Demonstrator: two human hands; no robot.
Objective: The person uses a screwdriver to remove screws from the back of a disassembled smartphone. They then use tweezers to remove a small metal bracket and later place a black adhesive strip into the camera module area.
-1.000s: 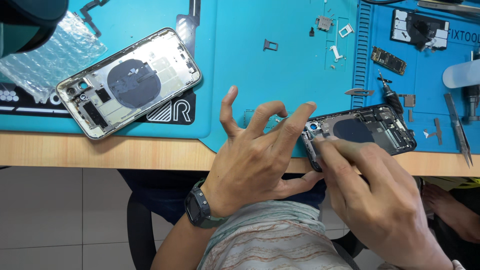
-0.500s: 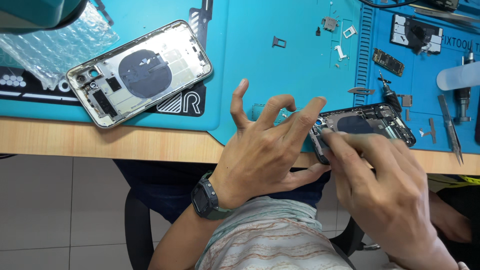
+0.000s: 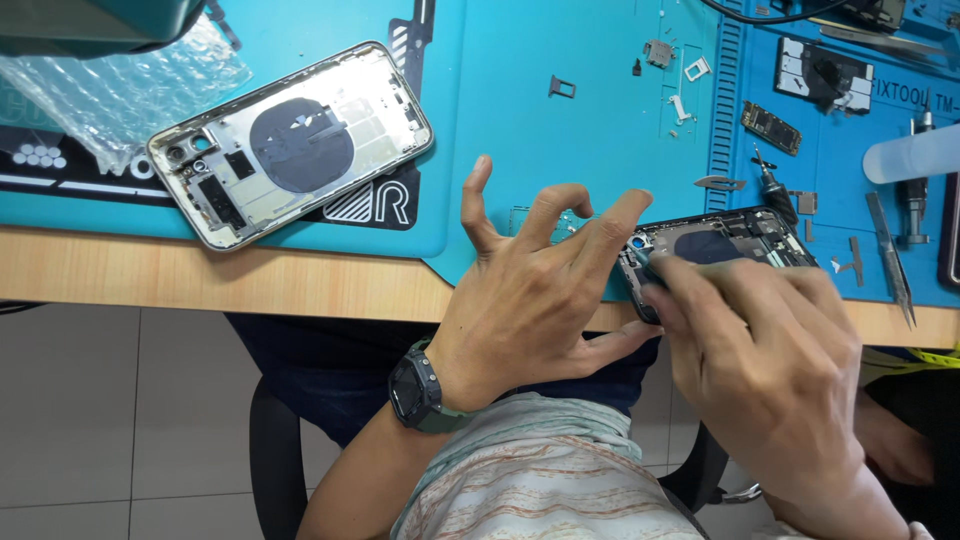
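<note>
The left hand (image 3: pixel 530 300), fingers spread, steadied the opened dark phone (image 3: pixel 715 250) at the blue mat's (image 3: pixel 520 130) near edge while the right hand (image 3: pixel 770 350) pinched what seemed a small tool, which might slip onto fragile parts; crumpled clear bubble wrap (image 3: pixel 120 90) lay far left.

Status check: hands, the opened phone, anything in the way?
Left hand steadies the opened dark phone at the mat edge, fingers spread. Right hand pinches at its camera corner; tool not discernible. Loose small metal parts lie just behind it.
</note>
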